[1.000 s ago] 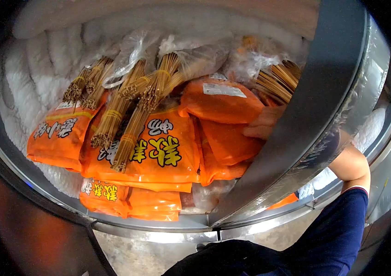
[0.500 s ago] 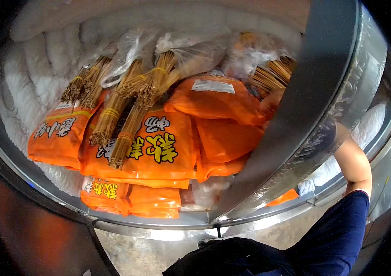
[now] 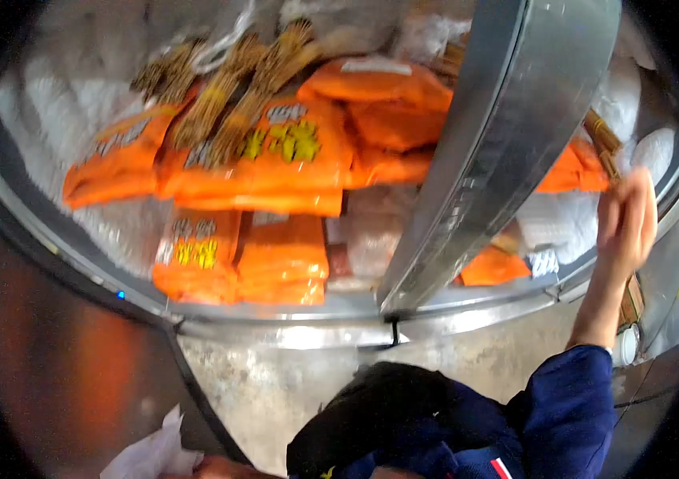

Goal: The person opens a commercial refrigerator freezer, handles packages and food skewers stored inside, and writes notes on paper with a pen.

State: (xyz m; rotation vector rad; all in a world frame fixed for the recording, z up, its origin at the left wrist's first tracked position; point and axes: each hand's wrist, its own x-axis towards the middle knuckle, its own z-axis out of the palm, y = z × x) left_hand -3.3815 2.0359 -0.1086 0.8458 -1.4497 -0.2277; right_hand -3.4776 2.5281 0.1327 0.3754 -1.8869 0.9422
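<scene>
My right hand (image 3: pixel 629 217) is raised at the right, outside the metal pillar, blurred by motion. Its fingers look stretched out, with no held thing visible. Just above its fingertips is a bundle of thin wooden sticks (image 3: pixel 605 145), near an orange bag (image 3: pixel 573 169). At the bottom edge only part of my left hand (image 3: pixel 224 468) shows, closed against a crumpled white sheet (image 3: pixel 152 453); its fingertips are hidden. Left of the pillar, orange printed bags (image 3: pixel 275 168) lie stacked, with rubber-banded stick bundles (image 3: pixel 224 100) on top.
A broad metal pillar (image 3: pixel 483 168) divides the frosted freezer's opening. White frost (image 3: pixel 68 120) lines its left wall. Smaller orange bags (image 3: pixel 283 259) and a clear-wrapped pack (image 3: pixel 375 227) lie lower down. A metal sill (image 3: pixel 291 331) runs along the front, above the concrete floor (image 3: pixel 236 383).
My right hand has come back from behind the pillar, away from the orange bags, and moved right. My left hand and more of the white sheet have entered at the bottom. The view has shifted downward.
</scene>
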